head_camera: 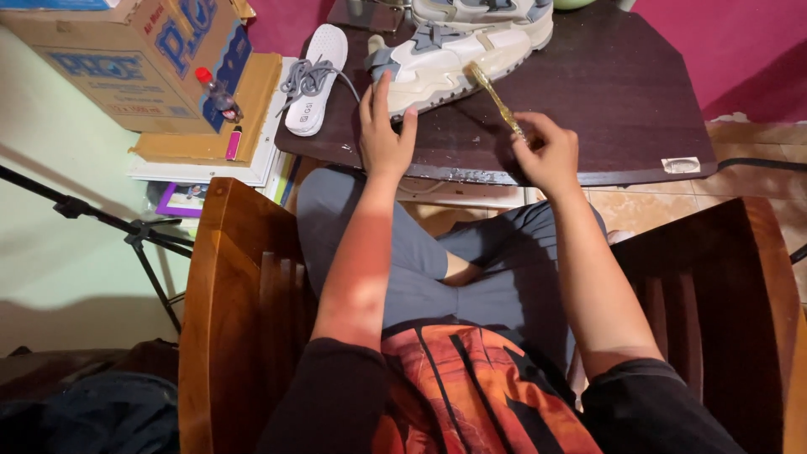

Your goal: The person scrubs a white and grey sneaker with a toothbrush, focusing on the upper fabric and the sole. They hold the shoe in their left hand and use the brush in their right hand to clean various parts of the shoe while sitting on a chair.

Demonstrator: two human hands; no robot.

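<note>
Currently we log: left hand [384, 134] spread, pressing white sneaker [445, 63]; right hand [548, 154] pinching toothbrush [496, 99]. Risk, we judge: wet dark table [622, 101], sneaker may slide off near edge.

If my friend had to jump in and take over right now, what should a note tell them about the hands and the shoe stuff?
Left hand: open, pressed on the heel end of the nearer white sneaker to steady it on the dark table.
Right hand: shut on a yellowish brush, whose head touches the sneaker's side.
Second sneaker sits behind the first, at the table's far edge.
Insole and grey laces are already out, lying at the table's left end.
Water drops lie along the table's near edge.
Done: laces and insole removed.
Left: cannot tell how much of either sneaker is scrubbed.
</note>
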